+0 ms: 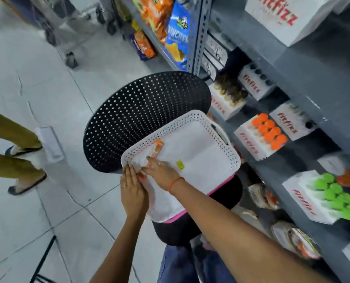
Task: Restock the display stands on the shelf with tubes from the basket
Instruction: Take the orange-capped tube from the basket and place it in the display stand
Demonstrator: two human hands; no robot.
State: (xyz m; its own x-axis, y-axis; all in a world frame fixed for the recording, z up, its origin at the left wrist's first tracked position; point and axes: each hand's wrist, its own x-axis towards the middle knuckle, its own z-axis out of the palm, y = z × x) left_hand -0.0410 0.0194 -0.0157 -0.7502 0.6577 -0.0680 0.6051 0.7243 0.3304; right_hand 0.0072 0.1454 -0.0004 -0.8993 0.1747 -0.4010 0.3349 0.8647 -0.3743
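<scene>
A white perforated basket (219, 160) rests tilted on a black chair seat beside the shelf. White tubes with orange caps (157, 147) lie in its near left corner. My right hand (160, 170) reaches into that corner, its fingers closed on the tubes. Against the basket's outer left wall my left hand (132, 193) lies pressed, fingertips at the rim, holding it. White "fitfizz" display stands sit on the grey shelf: one with orange-capped tubes (269, 131), one with green-capped tubes (337, 199), one with dark-capped tubes (231, 92).
The black perforated chair back (141, 111) rises just behind the basket. A person in olive trousers and sandals (17, 160) stands at the left on the tiled floor. A wheeled cart (72, 27) is at the far left, with snack bags (176, 31) on the shelf beyond.
</scene>
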